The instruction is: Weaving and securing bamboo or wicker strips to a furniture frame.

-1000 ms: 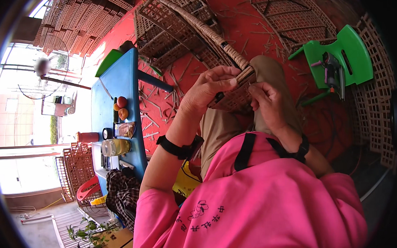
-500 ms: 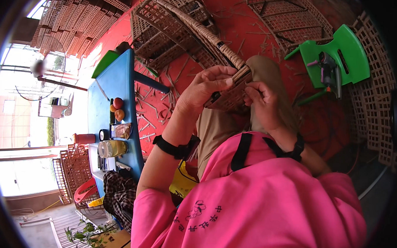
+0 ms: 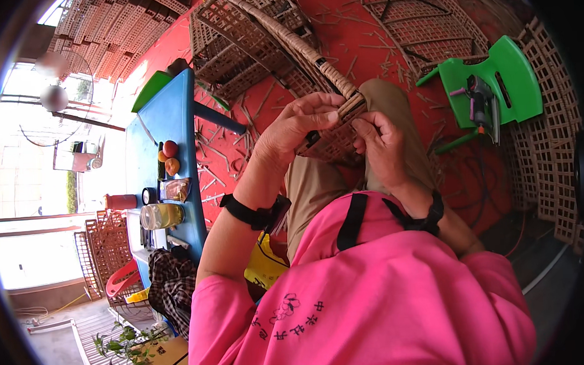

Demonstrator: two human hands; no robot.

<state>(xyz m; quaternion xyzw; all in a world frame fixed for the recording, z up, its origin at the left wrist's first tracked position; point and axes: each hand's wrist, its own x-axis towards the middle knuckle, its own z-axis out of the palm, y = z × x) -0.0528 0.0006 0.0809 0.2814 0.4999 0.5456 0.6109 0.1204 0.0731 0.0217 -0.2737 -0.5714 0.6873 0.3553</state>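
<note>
The woven rattan lattice panel with a cane-wrapped rim (image 3: 332, 139) rests across the person's lap at the centre of the scene, its wrapped edge rod running up and to the left toward the far floor. The binding along the rod appears complete from its far end down to the point where the hands meet; judged from this, the wrapping has reached the near stretch of the rim, and the short part under the hands looks left to bind. The left hand (image 3: 296, 124) grips the rim from the left, its fingers (image 3: 325, 107) curled over the wrapped end and clenched on it. The right hand (image 3: 381, 144) closes on the same rim from the right, fingers pinched against the flat strip at the wrap's end, touching the left hand's fingertips. Left of the lap stands a blue plastic bench (image 3: 169, 154) carrying two round red and orange fruits (image 3: 170, 158) and a glass jar (image 3: 159, 215). Far right, a green plastic stool (image 3: 513, 65) bears a power tool (image 3: 482, 102). Cane offcuts litter the red floor (image 3: 377, 31), beside further lattice panels (image 3: 236, 43).
</note>
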